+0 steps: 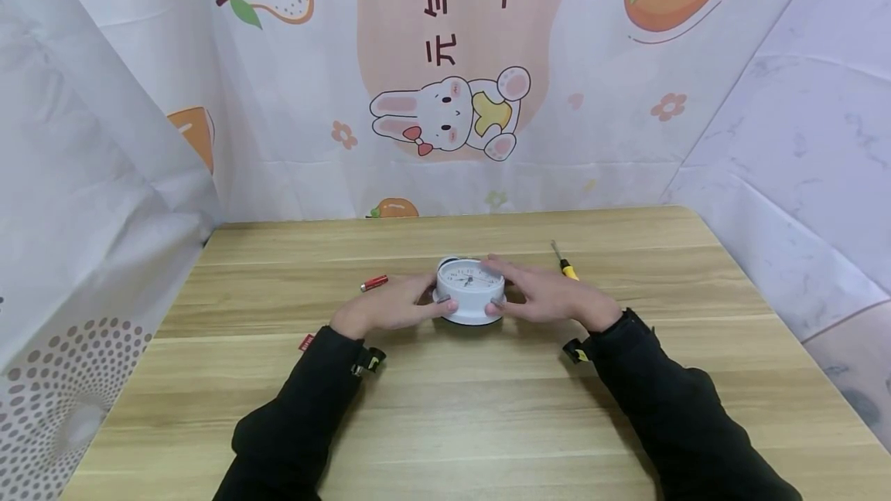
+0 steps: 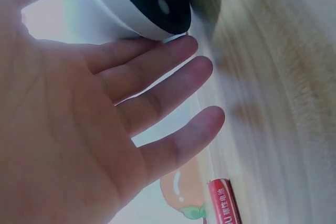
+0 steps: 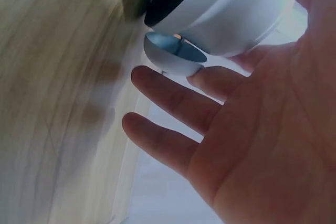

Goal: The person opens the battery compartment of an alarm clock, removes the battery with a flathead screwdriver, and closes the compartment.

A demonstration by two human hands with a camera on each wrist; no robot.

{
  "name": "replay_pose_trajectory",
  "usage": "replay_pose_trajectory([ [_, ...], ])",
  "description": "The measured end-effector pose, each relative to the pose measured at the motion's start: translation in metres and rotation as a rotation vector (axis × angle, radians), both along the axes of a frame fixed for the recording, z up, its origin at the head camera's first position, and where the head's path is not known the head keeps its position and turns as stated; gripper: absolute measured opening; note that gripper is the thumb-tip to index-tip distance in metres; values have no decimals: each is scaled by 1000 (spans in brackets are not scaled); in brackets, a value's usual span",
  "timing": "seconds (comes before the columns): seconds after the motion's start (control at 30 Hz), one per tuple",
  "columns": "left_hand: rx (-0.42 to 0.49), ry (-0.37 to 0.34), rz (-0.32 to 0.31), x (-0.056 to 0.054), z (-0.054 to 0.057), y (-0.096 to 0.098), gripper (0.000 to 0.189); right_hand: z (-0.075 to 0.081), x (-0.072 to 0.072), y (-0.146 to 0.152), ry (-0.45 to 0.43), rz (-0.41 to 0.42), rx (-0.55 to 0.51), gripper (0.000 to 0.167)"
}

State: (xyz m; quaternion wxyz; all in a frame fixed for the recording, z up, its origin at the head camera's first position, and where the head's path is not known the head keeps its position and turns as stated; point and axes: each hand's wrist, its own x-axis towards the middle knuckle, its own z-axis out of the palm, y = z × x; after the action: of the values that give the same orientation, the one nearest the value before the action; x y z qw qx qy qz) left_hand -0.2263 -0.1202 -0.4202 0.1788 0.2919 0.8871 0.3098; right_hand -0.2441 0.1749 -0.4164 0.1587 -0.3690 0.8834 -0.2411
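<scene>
A white alarm clock [image 1: 470, 308] is near the middle of the wooden table, its dial tipped up toward the head camera. My left hand [image 1: 397, 304] grips its left side, thumb on the front of the casing. From the right, my right hand [image 1: 550, 294] holds it likewise, with a finger over the dial's edge. The left wrist view shows the clock's dark back [image 2: 157, 1] close over the wood, the outer fingers spread below. In the right wrist view a silvery bell cup [image 3: 170, 59] sits against the casing by my fingers.
A red battery [image 1: 374, 283] lies just behind my left hand. Beyond my right wrist is a yellow-and-black screwdriver [image 1: 567, 267], its shaft pointing away. A small red piece [image 1: 306, 342] shows beside the left sleeve. Printed white cloth [image 1: 292, 176] hangs behind the table [image 1: 445, 424].
</scene>
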Motion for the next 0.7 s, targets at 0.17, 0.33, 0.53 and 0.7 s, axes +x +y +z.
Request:
replay_pose_trajectory([
  [0.17, -23, 38, -28, 0, 0, 0, 67, -2, 0, 0, 21, -9, 11, 101],
  [0.33, -17, 47, -48, 0, 1, -1, 54, -2, -2, 0, 47, 10, 17, 103],
  [0.53, -45, 67, -72, -1, 0, -2, 44, -3, -2, -1, 45, 40, 1, 100],
  [0.7, -50, 108, -81, -2, -1, -3, 38, -6, -1, -1, 26, 61, -14, 100],
])
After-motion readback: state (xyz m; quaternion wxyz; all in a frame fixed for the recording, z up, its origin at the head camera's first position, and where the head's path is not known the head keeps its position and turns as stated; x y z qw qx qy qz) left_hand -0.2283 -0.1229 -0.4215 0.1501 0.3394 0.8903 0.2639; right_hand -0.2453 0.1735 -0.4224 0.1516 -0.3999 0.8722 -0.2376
